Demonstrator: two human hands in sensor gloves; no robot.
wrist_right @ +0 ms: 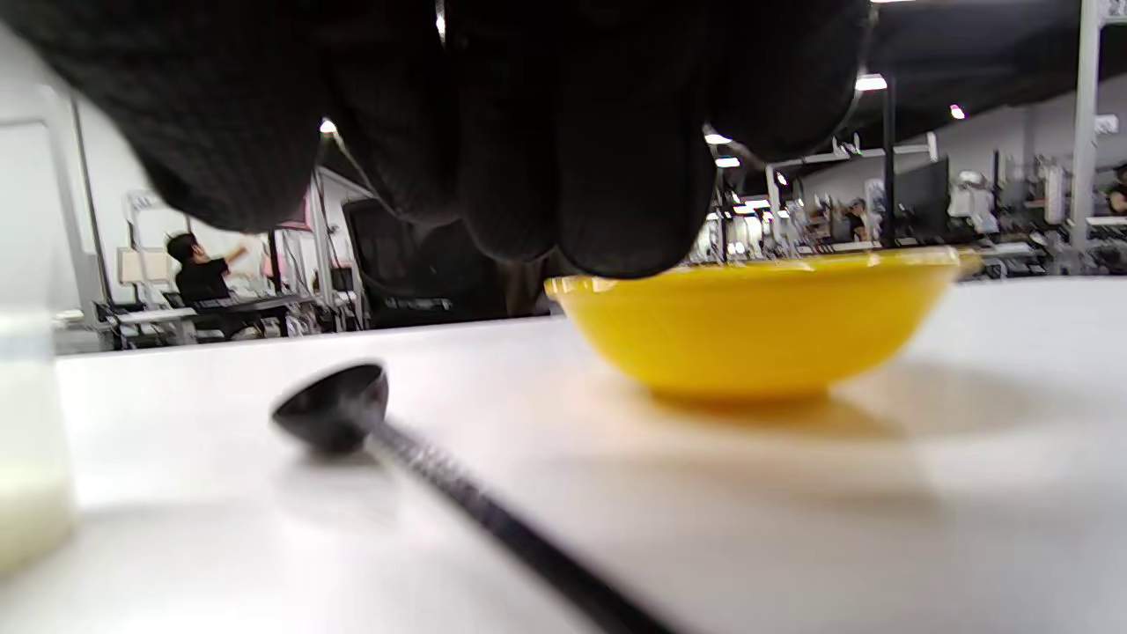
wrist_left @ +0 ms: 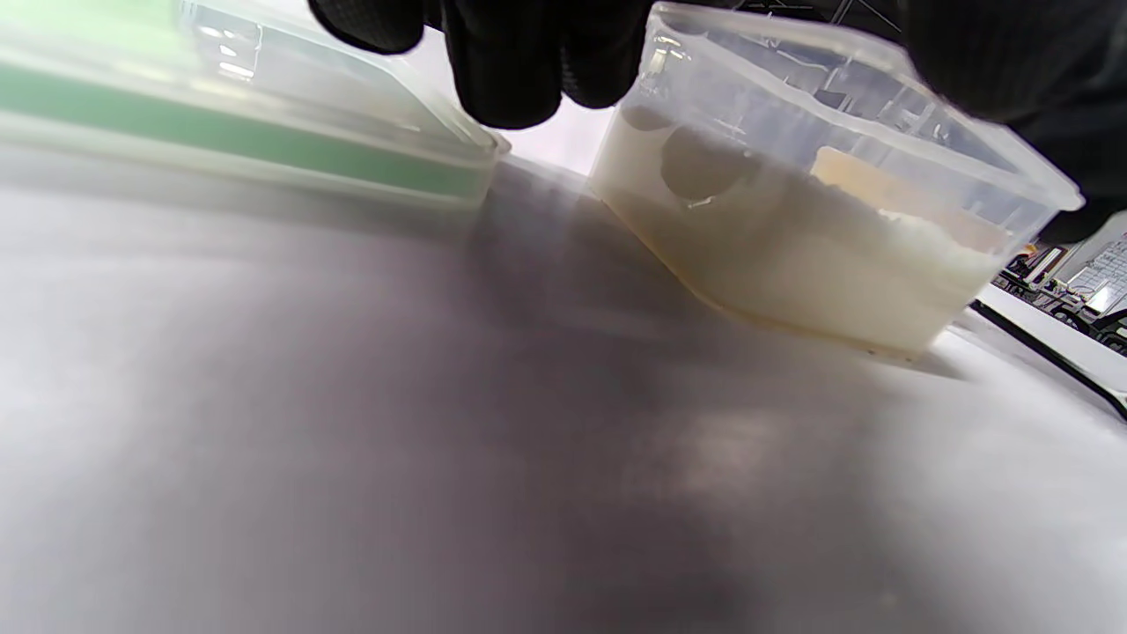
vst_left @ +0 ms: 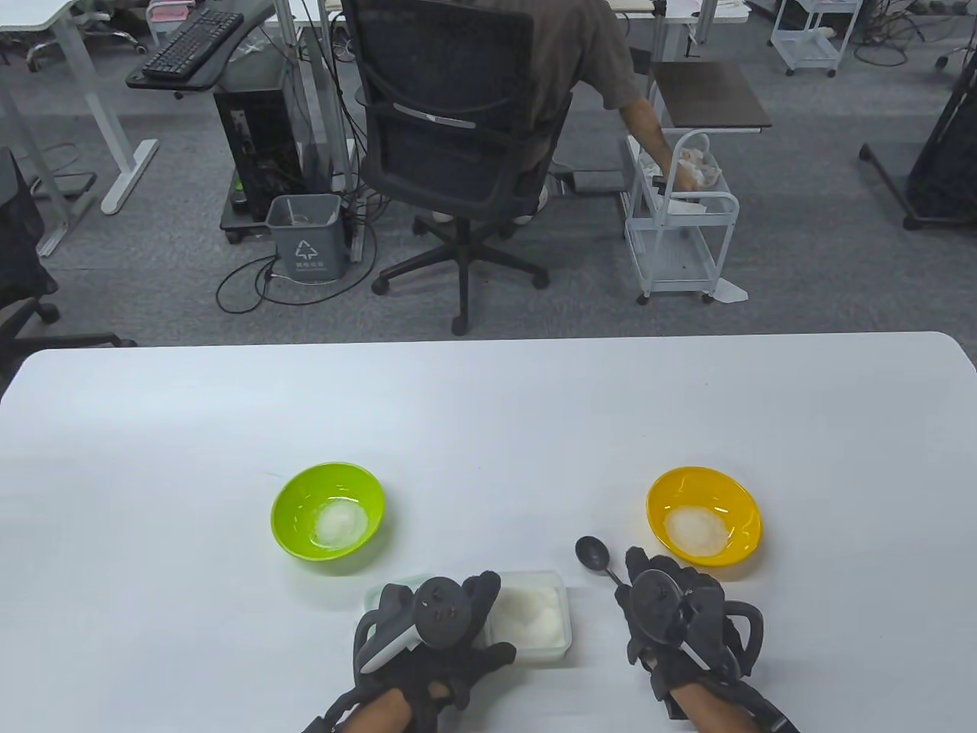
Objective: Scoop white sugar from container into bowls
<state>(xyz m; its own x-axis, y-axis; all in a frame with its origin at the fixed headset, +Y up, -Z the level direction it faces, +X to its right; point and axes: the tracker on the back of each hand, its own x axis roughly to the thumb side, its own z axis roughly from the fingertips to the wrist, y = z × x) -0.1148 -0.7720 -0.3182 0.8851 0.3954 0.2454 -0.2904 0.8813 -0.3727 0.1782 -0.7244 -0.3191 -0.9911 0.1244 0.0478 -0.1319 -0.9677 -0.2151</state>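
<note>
- Table view is showing the right hand (vst_left: 675, 611) lying over the handle end of the black long-handled plastic spoon (vst_left: 594, 555); whether its fingers are gripping the handle cannot be told, since the curled fingers (wrist_right: 563, 158) are filling the top of the right wrist view.
- Spoon's long axis is running from this hand up and leftward, its empty bowl resting on the white table (vst_left: 488, 412), between the two vessels named below.
- Left hand (vst_left: 435, 634) is resting partly curled against the clear rectangular plastic container (vst_left: 534, 618) of white sugar, fingertips (wrist_left: 511, 79) touching its wall and steadying it.
- Green-trimmed clear lid (wrist_left: 229, 123) is lying just beside the container.
- Yellow plastic bowl (vst_left: 704, 515) is sitting nearer the right hand; the green plastic bowl (vst_left: 328, 510) is sitting beyond the left. Both are holding sugar.
</note>
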